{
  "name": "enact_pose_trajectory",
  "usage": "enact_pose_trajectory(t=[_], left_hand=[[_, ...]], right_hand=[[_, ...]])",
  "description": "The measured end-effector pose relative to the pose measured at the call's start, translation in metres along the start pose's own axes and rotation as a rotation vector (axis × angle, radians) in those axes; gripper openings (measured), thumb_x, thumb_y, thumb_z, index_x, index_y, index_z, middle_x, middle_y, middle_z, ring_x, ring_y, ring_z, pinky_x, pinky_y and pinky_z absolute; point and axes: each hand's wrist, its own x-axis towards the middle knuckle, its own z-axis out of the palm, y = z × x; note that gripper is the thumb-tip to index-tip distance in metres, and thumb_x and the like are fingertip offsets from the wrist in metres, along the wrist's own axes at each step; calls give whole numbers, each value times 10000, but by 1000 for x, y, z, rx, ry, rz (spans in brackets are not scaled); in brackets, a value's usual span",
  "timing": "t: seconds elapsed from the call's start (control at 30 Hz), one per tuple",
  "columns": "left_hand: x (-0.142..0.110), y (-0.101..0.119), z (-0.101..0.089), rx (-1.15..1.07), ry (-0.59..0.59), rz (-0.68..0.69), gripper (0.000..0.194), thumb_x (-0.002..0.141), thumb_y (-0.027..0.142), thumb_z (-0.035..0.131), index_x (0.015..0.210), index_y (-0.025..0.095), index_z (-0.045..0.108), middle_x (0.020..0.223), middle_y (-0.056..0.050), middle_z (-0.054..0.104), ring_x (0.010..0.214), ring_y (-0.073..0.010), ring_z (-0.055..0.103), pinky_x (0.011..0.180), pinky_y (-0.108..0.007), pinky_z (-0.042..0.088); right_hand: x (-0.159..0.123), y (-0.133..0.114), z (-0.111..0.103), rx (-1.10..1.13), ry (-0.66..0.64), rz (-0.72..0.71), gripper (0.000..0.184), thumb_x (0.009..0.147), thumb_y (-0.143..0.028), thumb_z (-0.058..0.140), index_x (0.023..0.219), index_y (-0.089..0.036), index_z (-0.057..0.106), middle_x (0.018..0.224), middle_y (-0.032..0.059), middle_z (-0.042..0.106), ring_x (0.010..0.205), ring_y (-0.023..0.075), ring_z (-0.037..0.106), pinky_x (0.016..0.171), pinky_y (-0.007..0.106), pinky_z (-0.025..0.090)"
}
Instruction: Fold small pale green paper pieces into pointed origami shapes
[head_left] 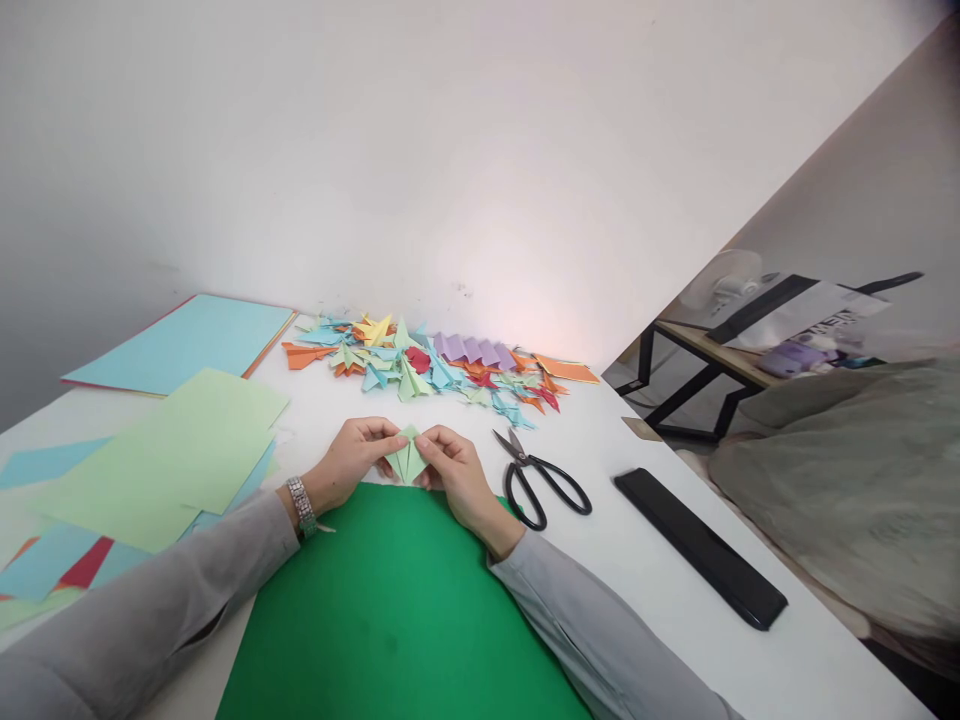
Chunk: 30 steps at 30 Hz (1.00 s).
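Observation:
A small folded piece of light green paper (407, 462) is held up just beyond the far edge of a green mat (375, 600). My left hand (358, 462) pinches its left side, with the thumb on the front face. On the other side my right hand (455, 470) grips it, thumb likewise in front. Creases run down the paper's middle, and it has a diamond-like outline. The fingers behind the paper are partly hidden. To the right of my right hand lie black-handled scissors (536, 480), blades parted a little.
Folded paper figures (411, 380) in many colours lie heaped along the wall. Coloured sheets (172, 450) spread over the left side, below a light blue stack (180, 340). A long black object (697, 545) rests at right. Beyond the table are a low shelf (705, 350) and a bed (847, 490).

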Motion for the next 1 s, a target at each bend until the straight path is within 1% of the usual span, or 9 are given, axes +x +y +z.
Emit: enact_pose_trajectory(t=[0.13, 0.3, 0.4, 0.5, 0.63, 0.73, 0.83, 0.93, 1.0], left_hand=[[1, -3, -1, -10, 40, 2, 301, 583, 320, 760, 785, 114, 676, 579, 6, 628, 471, -106, 567, 441, -228, 491], [2, -6, -3, 0, 65, -12, 279, 582, 234, 741, 827, 110, 699, 603, -2, 648, 445, -105, 570, 446, -239, 502], [2, -5, -3, 16, 94, -4, 228, 586, 204, 721, 795, 112, 717, 611, -10, 653, 427, -93, 554, 439, -232, 491], [2, -4, -2, 10, 108, 25, 128, 571, 180, 709, 677, 110, 720, 595, -15, 637, 464, -94, 552, 445, -223, 492], [2, -3, -2, 0, 104, 25, 99, 570, 182, 706, 645, 119, 711, 595, -14, 631, 502, -103, 558, 451, -221, 496], [1, -3, -1, 7, 100, 11, 174, 603, 249, 718, 725, 125, 709, 642, -23, 653, 535, -118, 578, 454, -233, 504], [1, -3, -1, 29, 100, 19, 231, 570, 283, 763, 714, 120, 686, 625, -16, 646, 532, -119, 575, 453, -241, 508], [0, -3, 0, 32, 106, 30, 251, 541, 280, 785, 693, 117, 670, 593, -10, 640, 519, -113, 570, 461, -236, 501], [0, -3, 0, 24, 116, 44, 259, 520, 266, 797, 689, 117, 669, 601, -9, 646, 535, -109, 575, 482, -227, 498]], right_hand=[[1, 1, 0, 69, 19, 7, 326, 658, -417, 713, 844, -200, 555, 499, -85, 536, 364, 67, 470, 356, 166, 371], [2, 1, 0, 61, 89, -41, 271, 650, -369, 715, 817, -195, 592, 496, -79, 542, 374, 75, 486, 373, 187, 408], [3, 1, -1, 82, 86, -43, 184, 651, -300, 696, 788, -194, 634, 502, -64, 565, 376, 86, 504, 379, 200, 415], [3, 2, -3, 79, 63, -34, 99, 647, -229, 654, 735, -189, 675, 512, -39, 593, 409, 107, 539, 416, 222, 443], [3, 3, -4, 53, 72, -59, 79, 635, -189, 627, 675, -195, 695, 536, -29, 606, 442, 105, 535, 455, 232, 463], [2, 3, -3, 32, 85, -77, 78, 637, -191, 623, 667, -200, 694, 526, -33, 597, 446, 106, 531, 455, 230, 461], [1, 2, -2, 45, 69, -75, 63, 653, -227, 637, 695, -196, 673, 546, -39, 597, 454, 104, 533, 465, 235, 477], [2, 1, -1, 67, 61, -35, 163, 677, -335, 670, 734, -194, 614, 556, -46, 598, 446, 102, 532, 445, 231, 472], [2, 1, 1, 11, 49, 6, 254, 682, -417, 679, 713, -184, 581, 524, -45, 586, 430, 100, 528, 423, 217, 448]])
